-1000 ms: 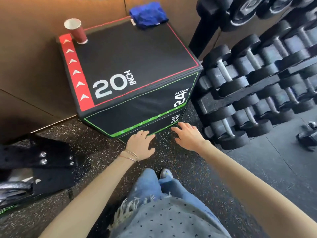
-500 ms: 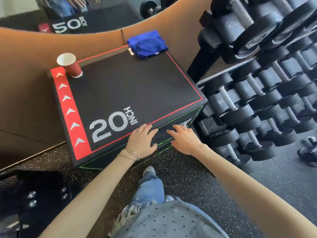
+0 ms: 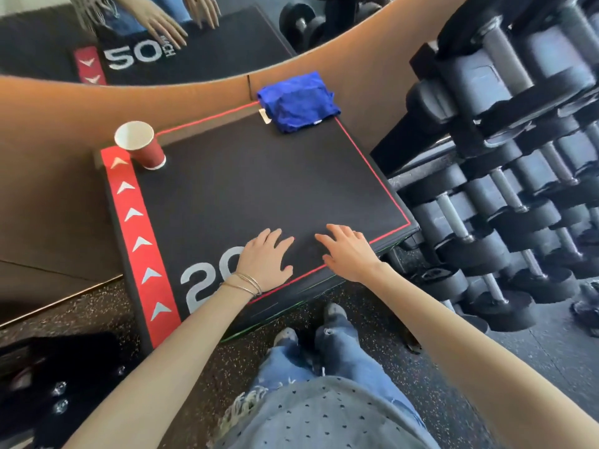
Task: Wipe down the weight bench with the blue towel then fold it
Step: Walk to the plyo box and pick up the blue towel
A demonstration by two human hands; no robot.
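Observation:
A crumpled blue towel (image 3: 298, 101) lies on the far right corner of a black padded box (image 3: 252, 183) marked "20 INCH" with a red arrow stripe. My left hand (image 3: 264, 259) rests flat near the box's front edge, fingers spread, partly covering the numerals. My right hand (image 3: 348, 252) lies flat just to its right, fingers apart, holding nothing. Both hands are far from the towel.
A red paper cup (image 3: 141, 145) stands upright at the box's far left corner. A rack of black dumbbells (image 3: 502, 189) fills the right side. A mirror (image 3: 162, 37) runs along the wall behind. Dark metal equipment (image 3: 55, 377) sits at lower left on the speckled floor.
Both hands have moved up from the box's side face onto its top surface, and the view has tilted up toward the mirror. The towel and cup have not moved.

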